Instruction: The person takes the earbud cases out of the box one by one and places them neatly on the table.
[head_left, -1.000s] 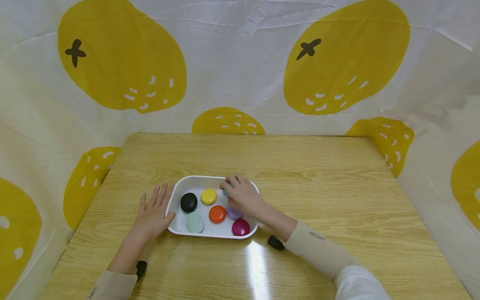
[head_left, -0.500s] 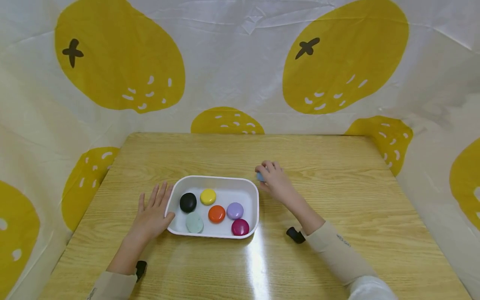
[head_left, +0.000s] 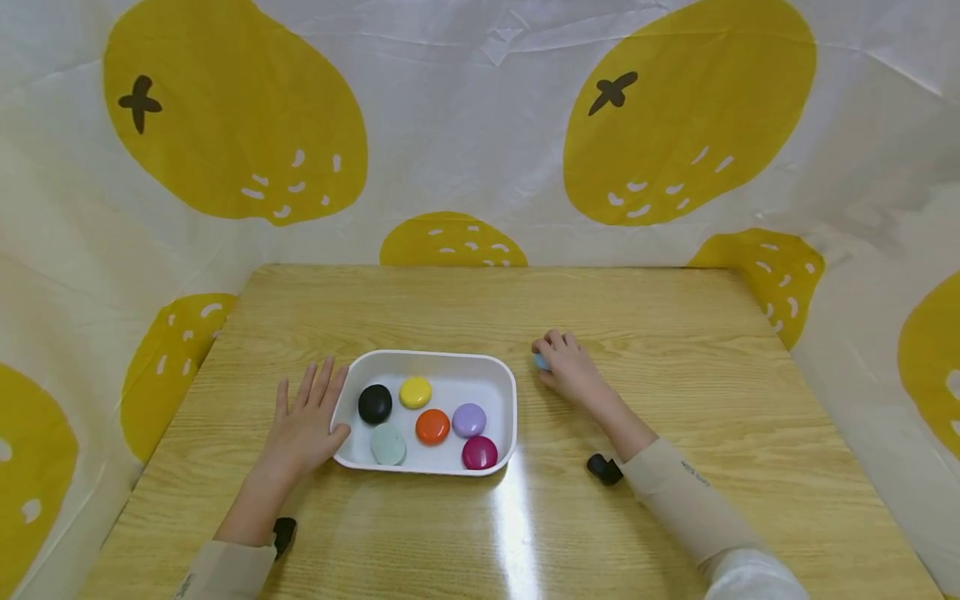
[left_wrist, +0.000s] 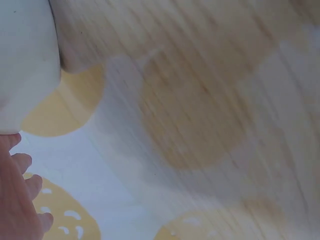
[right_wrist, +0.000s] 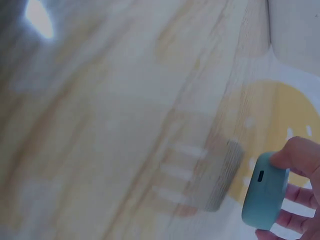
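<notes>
My right hand [head_left: 572, 371] pinches a teal pebble-shaped case [right_wrist: 265, 190] just right of the tray. In the right wrist view the thumb lies on its upper end, fingers behind and below, and a small dark slot shows in its side. The case is held close over the tabletop, which mirrors it. My left hand [head_left: 303, 429] lies with spread fingers against the left wall of the white tray [head_left: 420, 469], thumb at the rim. Inside the tray sit black [head_left: 375, 404], yellow [head_left: 416, 392], pale mint [head_left: 388, 445], orange [head_left: 432, 427], lilac [head_left: 469, 420] and magenta [head_left: 480, 453] rounded pieces.
The wooden table [head_left: 675, 350] runs back to a white curtain [head_left: 465, 108] printed with big yellow fruit, which also hangs along both sides. A black wrist device [head_left: 604, 469] sits below the right forearm, another [head_left: 284, 537] beside the left.
The right hand has lifted the teal case out of the tray's back right corner and carried it right, beyond the rim, dipping slightly lower in view lately. The left hand has stayed at the tray.
</notes>
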